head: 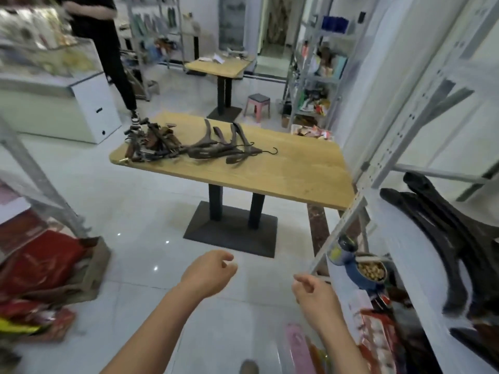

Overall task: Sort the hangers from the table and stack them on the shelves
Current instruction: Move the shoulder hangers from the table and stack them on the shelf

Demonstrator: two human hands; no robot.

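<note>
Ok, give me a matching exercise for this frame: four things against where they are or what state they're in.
1 brown hangers
2 black hangers
3 pink stool
4 left hand

A on the shelf at right
B empty, fingers loosely curled
C standing on the floor
D on the wooden table

Pairs: 1-D, 2-A, 3-C, 4-B

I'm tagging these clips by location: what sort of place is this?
Probably a small shop or its stockroom. Metal shelves packed with goods line the walls, a glass display counter stands at the left, and hangers lie piled on a wooden table.
</note>
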